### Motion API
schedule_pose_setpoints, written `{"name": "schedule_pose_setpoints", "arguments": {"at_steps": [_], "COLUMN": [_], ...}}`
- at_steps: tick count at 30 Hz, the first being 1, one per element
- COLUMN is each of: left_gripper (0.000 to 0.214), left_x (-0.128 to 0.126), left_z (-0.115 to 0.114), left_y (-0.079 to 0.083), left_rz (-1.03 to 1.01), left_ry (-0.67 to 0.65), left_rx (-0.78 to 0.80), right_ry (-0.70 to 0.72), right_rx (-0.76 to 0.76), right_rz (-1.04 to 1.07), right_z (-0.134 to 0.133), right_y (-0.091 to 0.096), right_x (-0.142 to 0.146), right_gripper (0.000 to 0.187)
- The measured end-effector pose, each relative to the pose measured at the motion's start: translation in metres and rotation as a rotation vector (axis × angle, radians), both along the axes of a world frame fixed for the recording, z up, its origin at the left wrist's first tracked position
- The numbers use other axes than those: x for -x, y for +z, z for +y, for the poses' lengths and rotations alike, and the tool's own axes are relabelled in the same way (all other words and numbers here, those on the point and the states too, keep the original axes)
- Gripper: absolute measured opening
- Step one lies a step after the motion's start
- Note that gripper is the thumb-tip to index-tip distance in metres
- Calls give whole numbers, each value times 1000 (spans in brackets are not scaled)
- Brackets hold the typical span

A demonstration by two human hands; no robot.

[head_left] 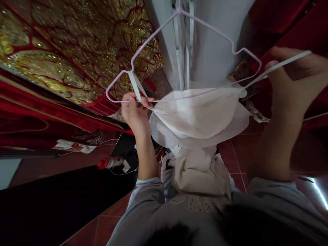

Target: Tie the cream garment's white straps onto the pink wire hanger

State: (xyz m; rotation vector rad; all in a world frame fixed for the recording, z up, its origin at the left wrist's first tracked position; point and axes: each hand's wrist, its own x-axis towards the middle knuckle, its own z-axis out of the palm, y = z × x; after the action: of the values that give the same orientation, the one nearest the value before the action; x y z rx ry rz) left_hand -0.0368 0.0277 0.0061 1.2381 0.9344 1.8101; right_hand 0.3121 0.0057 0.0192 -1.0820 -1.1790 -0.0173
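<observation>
In front of me hangs a pale lilac clothes hanger (202, 23). Below its bottom bar spreads a white cloth garment (200, 116), with a thin ribbon strap at each upper side. The left ribbon strap (135, 85) loops over the hanger's left shoulder. My left hand (137, 112) is closed around the hanger's lower bar and the foot of that strap. Out to the right, my right hand (294, 75) pinches the right ribbon strap (282, 64), which is pulled taut away from the garment. The right strap's free part lies outside the hanger's right end.
Red garments with gold sequins (84, 44) hang close on the left. More red cloth (282, 24) hangs at the right. A black surface (69, 205) lies at lower left, beside a red-capped bottle (110, 163) and cables. The floor has red tiles (237, 155).
</observation>
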Motion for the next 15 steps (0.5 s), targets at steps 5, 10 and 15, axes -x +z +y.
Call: {"name": "schedule_pose_setpoints", "arguments": {"at_steps": [5,10,15], "left_gripper": [22,21,24], "left_x": [-3,4,1], "left_z": [0,7,6], "left_y": [5,8,8], "left_rz": [-115,-63,-94], "left_ry": [62,69,92], "left_rx": [-52,-70,-52], "right_ry": [35,109,146], "right_rx": [575,642,449], "right_rz": [-525,-623,-400], "right_z": [11,28,23], "right_y": [27,42,18], "right_x": [27,31,29], "right_gripper": [68,41,35]}}
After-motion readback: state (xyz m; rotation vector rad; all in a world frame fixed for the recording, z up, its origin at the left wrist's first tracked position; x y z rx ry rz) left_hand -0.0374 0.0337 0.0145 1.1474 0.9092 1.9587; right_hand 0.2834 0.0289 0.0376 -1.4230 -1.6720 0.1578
